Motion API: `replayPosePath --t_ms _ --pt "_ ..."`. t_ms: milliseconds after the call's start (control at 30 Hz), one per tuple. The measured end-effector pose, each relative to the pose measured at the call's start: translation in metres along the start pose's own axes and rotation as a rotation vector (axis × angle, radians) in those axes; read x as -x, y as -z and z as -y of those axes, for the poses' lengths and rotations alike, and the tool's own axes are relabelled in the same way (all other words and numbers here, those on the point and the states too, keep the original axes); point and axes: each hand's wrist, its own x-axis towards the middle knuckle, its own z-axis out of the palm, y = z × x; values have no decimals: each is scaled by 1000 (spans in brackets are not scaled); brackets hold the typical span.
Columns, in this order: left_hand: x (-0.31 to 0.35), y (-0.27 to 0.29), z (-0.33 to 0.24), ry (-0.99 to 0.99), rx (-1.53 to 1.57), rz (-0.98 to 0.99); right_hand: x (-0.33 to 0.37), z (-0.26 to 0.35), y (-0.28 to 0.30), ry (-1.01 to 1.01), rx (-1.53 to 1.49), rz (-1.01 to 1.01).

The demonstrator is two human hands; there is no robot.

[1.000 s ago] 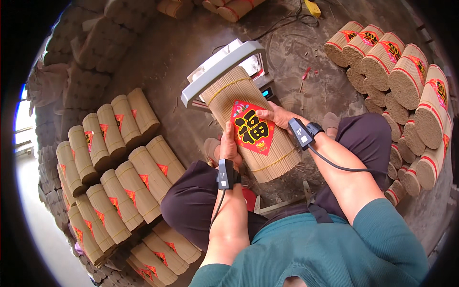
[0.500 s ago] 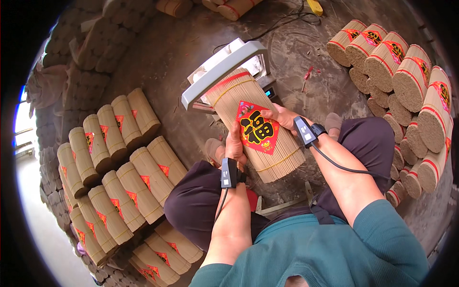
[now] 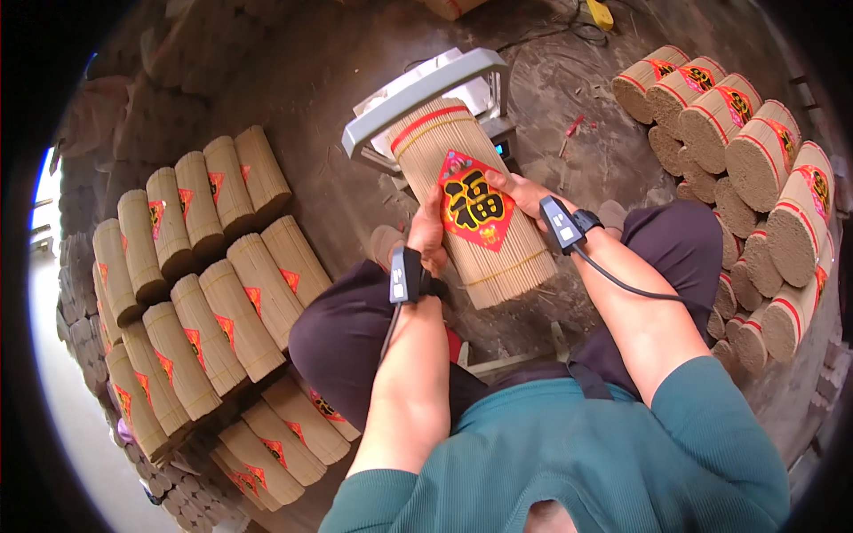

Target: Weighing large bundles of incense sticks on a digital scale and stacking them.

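Note:
A thick round bundle of thin tan sticks (image 3: 502,275) lies tilted between my hands, its far end under a grey curved bar (image 3: 426,91). A red tape band (image 3: 428,126) circles it near that end, and a yellow band runs round its near part. On its upper side sits a red diamond label (image 3: 480,206) with a black-and-gold character. My left hand (image 3: 428,233) grips the left side, fingers partly hidden underneath. From the right, my right hand (image 3: 524,195) holds it, thumb at the label's edge. Both wrists wear small strapped devices with cables.
The bar belongs to a device with a small lit display (image 3: 503,149) on the floor. Stacked labelled bundles (image 3: 209,329) stand at left; more, with red bands (image 3: 800,213), are piled at right. A yellow object (image 3: 600,14) and dark cable lie at the far side.
The view has shifted, so the side stacks sit differently in it. The bundle is turned slightly straighter, and its red band shows more fully below the bar. Both hands keep their hold.

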Motion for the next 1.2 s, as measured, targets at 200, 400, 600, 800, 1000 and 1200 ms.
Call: replayPosePath --t_ms 200,400,600,800,1000,1200 --pt "3 2 -7 18 20 50 16 -6 3 -86 173 -46" --pt "22 -2 14 42 70 43 35 -6 -6 -48 159 -130" --pt "46 -6 27 12 101 38 41 -12 -8 22 210 -172" --pt "41 12 34 78 158 159 41 -15 -12 30 97 -124" --pt "41 12 39 79 160 142 39 -19 -21 143 185 -276" --pt "44 6 38 45 122 101 30 -28 -15 100 301 -384"
